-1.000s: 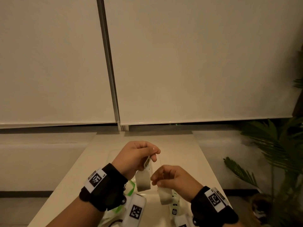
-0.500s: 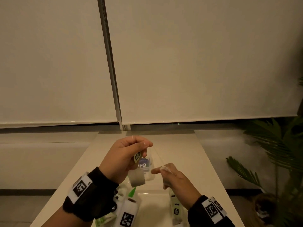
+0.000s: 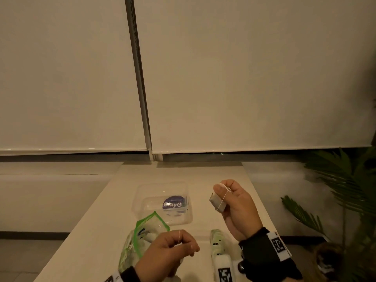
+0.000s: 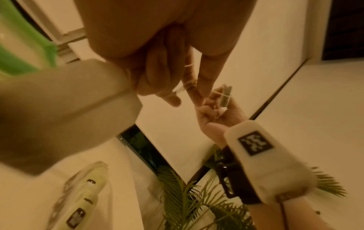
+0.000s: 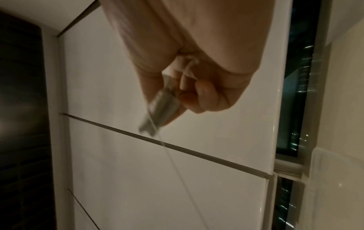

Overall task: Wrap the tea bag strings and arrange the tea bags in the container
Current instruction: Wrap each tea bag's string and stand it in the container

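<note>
One clear tub (image 3: 162, 202) sits on the surface (image 3: 203, 174), only a round label showing inside, with a green-edged bag (image 3: 142, 237) of tea bags just before it. Since earlier, the hands have drawn well apart: the right hand (image 3: 236, 208) now pinches the tea bag (image 3: 216, 201), raised right of the tub. The left hand (image 3: 171, 251), low and near, pinches the string (image 3: 222, 198).

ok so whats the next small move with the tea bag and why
Probably another turn of the string round the tea bag. The right hand grips the bag with one strand across it, the left hand pinches the free end, and the container holds no tea bag yet.
</note>
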The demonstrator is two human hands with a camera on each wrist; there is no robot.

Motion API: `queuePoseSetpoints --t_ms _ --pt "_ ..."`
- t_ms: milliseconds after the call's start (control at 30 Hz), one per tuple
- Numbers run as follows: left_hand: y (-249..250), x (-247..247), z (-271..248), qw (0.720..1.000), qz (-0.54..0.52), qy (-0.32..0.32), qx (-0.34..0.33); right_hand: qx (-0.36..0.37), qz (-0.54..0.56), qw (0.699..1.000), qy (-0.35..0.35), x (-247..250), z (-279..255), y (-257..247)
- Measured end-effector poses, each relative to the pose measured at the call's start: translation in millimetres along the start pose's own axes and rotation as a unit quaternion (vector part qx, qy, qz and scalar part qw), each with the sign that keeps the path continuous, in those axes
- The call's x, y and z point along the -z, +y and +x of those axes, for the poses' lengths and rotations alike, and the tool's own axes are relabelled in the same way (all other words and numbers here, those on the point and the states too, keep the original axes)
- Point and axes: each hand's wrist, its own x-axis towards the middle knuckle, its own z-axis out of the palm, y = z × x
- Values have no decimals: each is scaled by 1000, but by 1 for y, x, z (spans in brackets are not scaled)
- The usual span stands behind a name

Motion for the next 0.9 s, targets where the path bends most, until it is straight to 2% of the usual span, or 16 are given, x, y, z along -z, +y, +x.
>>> queuePoseSetpoints --t_ms 167,267,333,400,533,667,833,900 --pt "-16 3 13 991 -50 125 -11 -40 -96 990 -92 1 -4 -12" --pt "-15 4 17 993 -8 113 -11 -67 -128 975 -167 -2 -10 -20" --pt "-12 4 22 994 -10 111 -22 -95 -151 957 -229 -7 -17 -23" --pt "-3 2 26 994 -14 103 -42 -119 -165 943 -264 -11 -23 -22" --pt "5 -1 32 994 -6 90 -58 -137 -112 949 -261 -18 -29 -14" --pt "-4 -5 37 995 -21 100 1 -103 -79 959 -254 -17 -28 -15" --pt "-6 1 38 978 -160 127 41 -93 -111 959 -243 -11 -29 -20" --pt "-3 5 40 972 -195 130 33 -108 -128 957 -236 -11 -30 -21"
